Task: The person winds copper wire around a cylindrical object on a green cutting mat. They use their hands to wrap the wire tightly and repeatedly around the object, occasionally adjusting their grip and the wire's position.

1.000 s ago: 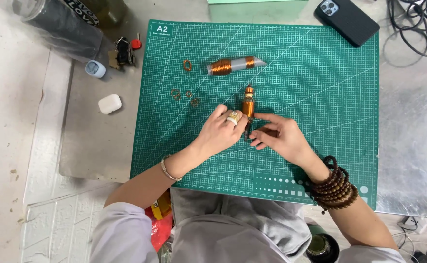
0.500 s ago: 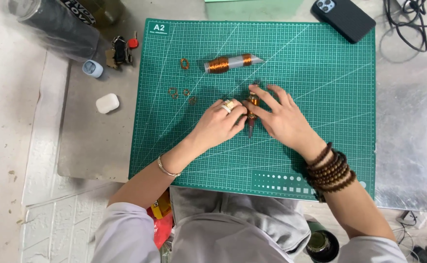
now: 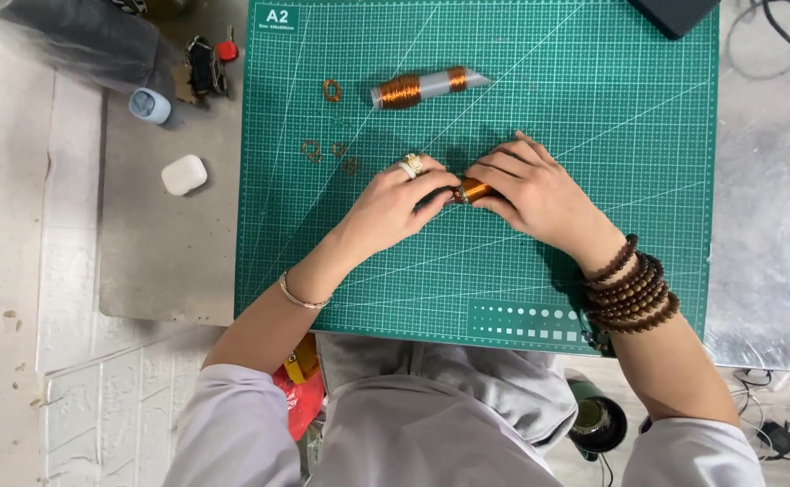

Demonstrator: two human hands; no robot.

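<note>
My right hand is wrapped over a small spool of copper wire, of which only the left end shows, lying on the green cutting mat. My left hand, with a ring on one finger, pinches at that exposed end with thumb and fingertips. A second spool of copper wire in a clear sleeve lies farther up the mat. Several small bent copper wire loops lie on the mat to the left of my hands.
A white earbud case, a pale blue cap and a small dark tool with a red part sit on the grey board left of the mat. A dark phone and cables lie at the top right.
The spool stood upright between my fingertips a second ago; it now lies sideways under my right hand. Both hands have closed in around it.
</note>
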